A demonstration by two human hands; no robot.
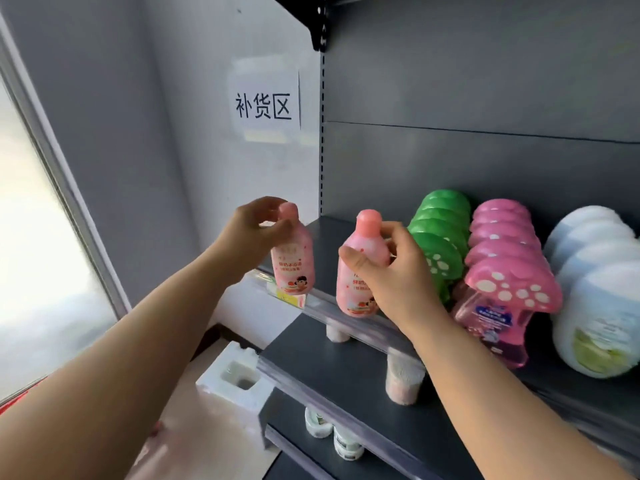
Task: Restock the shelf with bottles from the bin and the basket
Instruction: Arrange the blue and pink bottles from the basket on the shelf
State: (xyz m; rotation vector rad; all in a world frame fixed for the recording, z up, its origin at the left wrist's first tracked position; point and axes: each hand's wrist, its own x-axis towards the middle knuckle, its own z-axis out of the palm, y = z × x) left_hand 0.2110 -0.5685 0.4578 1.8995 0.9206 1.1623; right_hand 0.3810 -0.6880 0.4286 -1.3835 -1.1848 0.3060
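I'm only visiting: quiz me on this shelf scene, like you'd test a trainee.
1. True or false: the left hand grips the left pink bottle, the right hand the right pink bottle.
2. Closest beside the right pink bottle: A green-capped bottles, B blue boxes, C a basket?
3. Fill in: the white tubs stand ____ of the pink-capped bottles.
Key: 1 true; 2 A; 3 right.

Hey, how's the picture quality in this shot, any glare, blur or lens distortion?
Head view: the window on the left is blown out to white; the paper sign reads sharply; the pink bottle in the left hand looks slightly soft; the forearms look stretched and the shelf edge slants, typical of a wide lens.
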